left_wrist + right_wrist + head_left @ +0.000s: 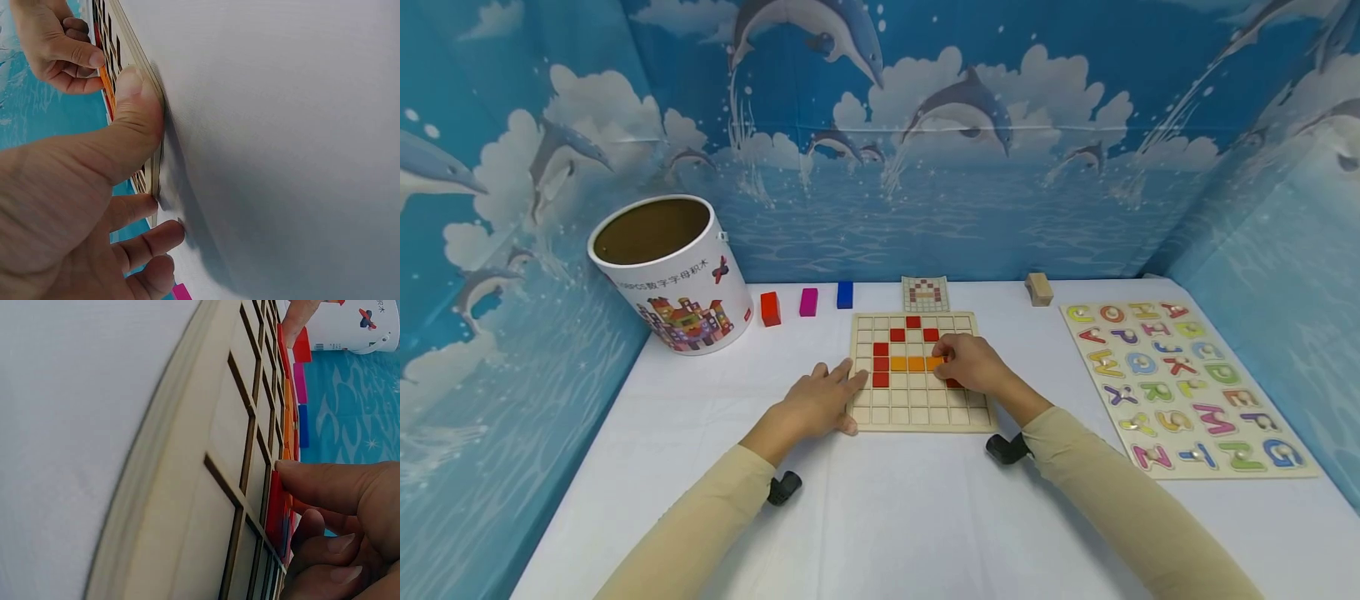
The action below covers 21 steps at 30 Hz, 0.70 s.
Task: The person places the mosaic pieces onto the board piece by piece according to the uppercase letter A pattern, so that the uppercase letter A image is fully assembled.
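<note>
A wooden grid board (920, 421) lies flat on the white table. Red square tiles (881, 380) form a peaked outline in its cells, with a row of orange tiles (898, 364) across the middle. My left hand (820, 402) rests at the board's left side, its thumb (139, 103) touching the front edge near the corner and the other fingers loosely spread. Over the right end of the orange row, my right hand (973, 364) pinches an orange tile (934, 363) between thumb and index finger. That hand partly hides this tile and the red ones beside it.
Behind the board lies a small pattern card (926, 307). Red (771, 309), magenta (808, 302) and blue (846, 295) blocks stand left of it, beside a white bucket (722, 325). A plain wooden block (1039, 290) and an alphabet puzzle board (1105, 417) are rightward.
</note>
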Each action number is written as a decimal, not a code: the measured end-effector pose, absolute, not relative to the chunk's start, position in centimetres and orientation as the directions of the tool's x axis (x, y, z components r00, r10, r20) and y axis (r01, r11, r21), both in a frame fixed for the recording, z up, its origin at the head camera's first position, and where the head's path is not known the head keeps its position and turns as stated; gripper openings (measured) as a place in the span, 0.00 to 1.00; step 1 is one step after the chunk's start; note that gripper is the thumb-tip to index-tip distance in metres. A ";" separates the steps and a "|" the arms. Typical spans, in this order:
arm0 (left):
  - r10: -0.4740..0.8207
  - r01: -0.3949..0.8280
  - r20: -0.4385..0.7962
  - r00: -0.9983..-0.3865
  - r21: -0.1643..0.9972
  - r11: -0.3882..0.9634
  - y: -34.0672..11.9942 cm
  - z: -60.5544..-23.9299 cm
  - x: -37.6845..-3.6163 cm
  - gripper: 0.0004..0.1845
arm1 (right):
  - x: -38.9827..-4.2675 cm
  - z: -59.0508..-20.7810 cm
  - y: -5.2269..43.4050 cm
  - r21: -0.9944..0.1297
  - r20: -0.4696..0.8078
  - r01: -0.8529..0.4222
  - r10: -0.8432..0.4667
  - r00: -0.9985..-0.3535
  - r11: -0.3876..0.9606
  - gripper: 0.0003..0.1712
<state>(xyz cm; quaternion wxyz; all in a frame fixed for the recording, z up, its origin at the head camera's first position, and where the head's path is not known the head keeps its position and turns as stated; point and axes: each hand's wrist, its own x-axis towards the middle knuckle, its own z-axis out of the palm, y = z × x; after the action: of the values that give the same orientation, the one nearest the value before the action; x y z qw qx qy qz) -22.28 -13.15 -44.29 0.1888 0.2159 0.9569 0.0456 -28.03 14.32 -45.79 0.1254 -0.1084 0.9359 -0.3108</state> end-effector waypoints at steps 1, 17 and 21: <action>0.429 0.395 -0.343 -0.835 0.170 0.903 -13.1 -44.3 -22.3 0.49 | -28.0 -45.8 14.3 -0.611 -0.169 -0.124 -0.282 -0.944 0.782 0.13; 0.407 0.345 -0.358 -0.840 0.226 0.911 -13.6 -44.7 -22.9 0.49 | -28.1 -45.4 18.5 -0.695 -0.158 -0.046 -0.215 -0.964 0.717 0.17; 0.401 0.320 -0.373 -0.837 0.262 0.911 -14.9 -44.5 -23.8 0.46 | -28.4 -44.4 20.4 -0.701 -0.127 -0.069 -0.220 -0.967 0.710 0.20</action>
<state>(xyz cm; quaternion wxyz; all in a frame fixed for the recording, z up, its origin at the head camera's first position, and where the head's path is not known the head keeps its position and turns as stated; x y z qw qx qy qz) -23.77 -14.87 -44.49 0.2143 0.1889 0.9536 0.0949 -28.36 20.42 -44.35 0.1012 -0.0788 0.9191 -0.3726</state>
